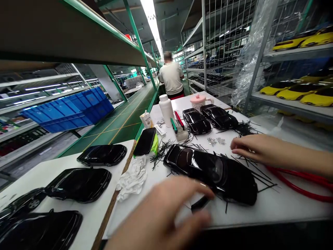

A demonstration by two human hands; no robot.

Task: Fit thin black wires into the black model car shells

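A glossy black model car body [208, 166] lies on the white table between my hands. My left hand [166, 208], blurred by motion, is at the near side of the car, thumb and forefinger apart. A small dark piece [199, 204] shows between those two fingers, apparently resting on the table. Beyond the car's right side is my right hand [249, 147], low over scattered thin black strips [246, 128]. Its fingertips are drawn close together; whatever they pinch is hidden. Small clear-silvery bits [216, 141] lie just left of that hand.
Two black car bodies [196, 121] stand farther back, near a pink lidded mug [199, 100], white bottle [166, 109] and tool holder [180, 134]. A phone [144, 141] and crumpled tissue [132, 177] are leftward. More car bodies [79, 184] fill the left board; red tubing [299, 182] lies right.
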